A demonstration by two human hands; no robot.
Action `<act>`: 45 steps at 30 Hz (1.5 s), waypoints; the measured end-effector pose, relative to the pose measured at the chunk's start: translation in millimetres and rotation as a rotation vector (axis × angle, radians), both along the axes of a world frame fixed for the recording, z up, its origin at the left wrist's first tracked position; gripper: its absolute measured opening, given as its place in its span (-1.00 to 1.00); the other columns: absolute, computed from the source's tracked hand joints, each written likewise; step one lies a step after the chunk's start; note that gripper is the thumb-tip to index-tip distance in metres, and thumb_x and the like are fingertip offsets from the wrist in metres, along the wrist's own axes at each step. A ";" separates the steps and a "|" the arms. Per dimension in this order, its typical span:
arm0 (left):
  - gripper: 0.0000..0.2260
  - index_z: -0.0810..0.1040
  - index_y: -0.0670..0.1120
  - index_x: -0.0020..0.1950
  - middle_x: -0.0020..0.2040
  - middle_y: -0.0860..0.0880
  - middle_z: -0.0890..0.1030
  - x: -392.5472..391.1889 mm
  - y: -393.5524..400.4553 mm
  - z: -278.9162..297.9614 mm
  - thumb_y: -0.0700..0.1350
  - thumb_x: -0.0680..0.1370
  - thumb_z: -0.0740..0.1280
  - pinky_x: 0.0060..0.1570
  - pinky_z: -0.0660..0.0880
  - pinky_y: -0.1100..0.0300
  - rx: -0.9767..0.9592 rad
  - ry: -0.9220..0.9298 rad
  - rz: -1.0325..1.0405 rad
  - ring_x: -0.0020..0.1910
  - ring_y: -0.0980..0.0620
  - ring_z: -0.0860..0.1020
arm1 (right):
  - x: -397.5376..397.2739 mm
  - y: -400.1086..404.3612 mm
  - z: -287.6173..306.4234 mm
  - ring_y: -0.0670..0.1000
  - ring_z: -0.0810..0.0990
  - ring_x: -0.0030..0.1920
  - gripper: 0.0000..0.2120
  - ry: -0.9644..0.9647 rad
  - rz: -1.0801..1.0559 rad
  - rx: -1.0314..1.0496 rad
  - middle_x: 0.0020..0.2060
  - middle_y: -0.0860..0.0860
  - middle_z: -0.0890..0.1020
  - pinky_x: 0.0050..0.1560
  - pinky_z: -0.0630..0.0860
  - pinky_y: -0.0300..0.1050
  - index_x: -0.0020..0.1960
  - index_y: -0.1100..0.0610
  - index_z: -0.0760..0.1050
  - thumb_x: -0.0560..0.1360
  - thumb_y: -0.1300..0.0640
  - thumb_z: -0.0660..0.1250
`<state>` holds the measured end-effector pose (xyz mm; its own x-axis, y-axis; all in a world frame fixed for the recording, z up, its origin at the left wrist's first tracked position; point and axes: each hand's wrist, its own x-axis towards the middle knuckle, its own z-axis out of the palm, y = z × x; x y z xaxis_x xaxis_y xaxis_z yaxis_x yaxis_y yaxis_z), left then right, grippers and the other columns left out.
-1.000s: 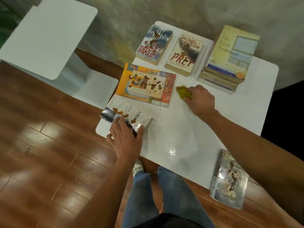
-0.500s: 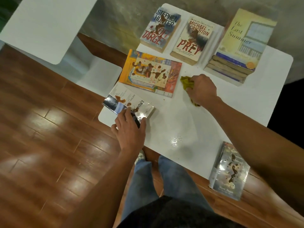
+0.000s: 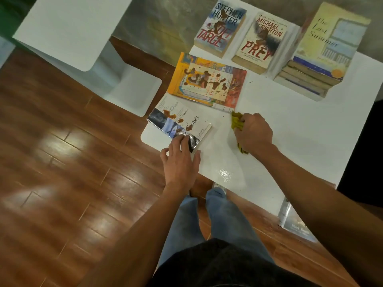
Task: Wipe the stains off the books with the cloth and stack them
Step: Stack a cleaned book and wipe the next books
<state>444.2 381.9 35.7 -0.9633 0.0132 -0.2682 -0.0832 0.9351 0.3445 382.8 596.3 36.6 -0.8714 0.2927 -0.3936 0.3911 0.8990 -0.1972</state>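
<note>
A stained white paperback, "Contact" [image 3: 179,121], lies at the near left corner of the white table [image 3: 300,129]. My left hand [image 3: 179,160] rests on its near end, fingers fairly straight. My right hand [image 3: 253,131] grips a yellow-green cloth [image 3: 236,122] just right of that book. Behind it lies a large orange book [image 3: 207,81] with dark stains. Farther back sit a stained "Soft Target" [image 3: 220,27] and a stained "Prey" [image 3: 262,42]. At the back right stands a stack of books [image 3: 323,50] topped by "The Last Summer".
Another stained book [image 3: 294,226] lies on the wooden floor [image 3: 62,183] under my right forearm, mostly hidden. A white chair [image 3: 68,30] stands left of the table. My legs in jeans [image 3: 207,220] are at the table's near edge.
My right hand has carried the cloth from near the orange book's right edge down and toward me, closer to the "Contact" book. My left hand stays on that book.
</note>
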 end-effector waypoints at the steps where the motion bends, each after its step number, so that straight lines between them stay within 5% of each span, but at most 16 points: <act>1: -0.53 0.34 -0.02 0.51 0.51 -0.02 0.35 0.3 -3.9 -1.2 0.14 0.65 0.23 0.49 0.11 -0.07 -0.006 -0.005 -0.015 0.48 -0.02 0.32 | 1.3 -3.0 0.2 0.19 0.55 0.09 -0.68 0.001 0.010 0.011 0.13 0.14 0.51 -0.03 0.48 0.00 0.26 0.14 0.49 0.57 0.02 0.33; 8: -0.51 0.32 -0.04 0.53 0.55 -0.04 0.29 9.4 -13.2 -2.1 0.17 0.67 0.14 0.50 0.14 -0.08 -0.079 -0.001 -0.133 0.53 0.00 0.27 | 5.9 -22.4 1.3 0.19 0.52 0.05 -0.72 0.089 0.119 -0.006 0.04 0.13 0.50 -0.09 0.53 0.04 0.24 0.13 0.54 0.56 0.09 0.35; 22: -0.42 0.10 -0.03 0.63 0.63 -0.04 0.12 16.8 -1.7 3.2 0.22 0.69 0.01 0.55 0.06 -0.09 -0.162 -0.129 -0.222 0.61 -0.03 0.08 | -14.4 -30.5 1.7 0.15 0.47 0.14 -0.73 0.146 0.207 0.050 0.17 0.12 0.51 -0.08 0.52 0.01 0.27 0.13 0.54 0.59 0.13 0.32; 36: -0.46 0.24 -0.07 0.56 0.55 -0.06 0.24 16.9 5.9 18.0 0.14 0.65 0.21 0.52 0.11 -0.06 -0.055 -0.113 -0.160 0.51 -0.04 0.27 | 29.3 14.4 11.1 0.16 0.50 0.12 -0.70 -0.014 0.106 -0.012 0.11 0.09 0.52 -0.08 0.47 -0.03 0.28 0.08 0.54 0.56 0.09 0.36; 41: -0.66 0.45 -0.04 0.43 0.43 -0.05 0.46 14.4 10.9 29.5 0.01 0.67 0.21 0.44 0.19 0.02 0.097 -0.044 -0.129 0.37 -0.02 0.45 | 50.6 16.5 32.5 0.08 0.57 0.12 -0.76 0.041 -0.424 -0.603 0.10 0.05 0.58 0.10 0.54 -0.06 0.15 0.08 0.55 0.50 0.20 0.45; 45: -0.73 0.56 -0.10 0.30 0.22 -0.10 0.62 0.9 18.6 45.3 -0.01 0.68 0.23 0.19 0.48 0.10 0.469 -0.042 -0.007 0.18 -0.05 0.59 | 70.2 4.4 59.9 0.18 0.63 0.13 -0.73 0.067 -0.795 -1.229 0.16 0.18 0.62 0.15 0.57 0.16 0.32 0.21 0.45 0.63 0.27 0.27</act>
<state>445.2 400.4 81.0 -0.9512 0.1489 -0.2702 -0.1000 0.6796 0.7267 452.9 600.7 96.5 -0.6706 0.2115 -0.7110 0.6526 -0.2876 -0.7010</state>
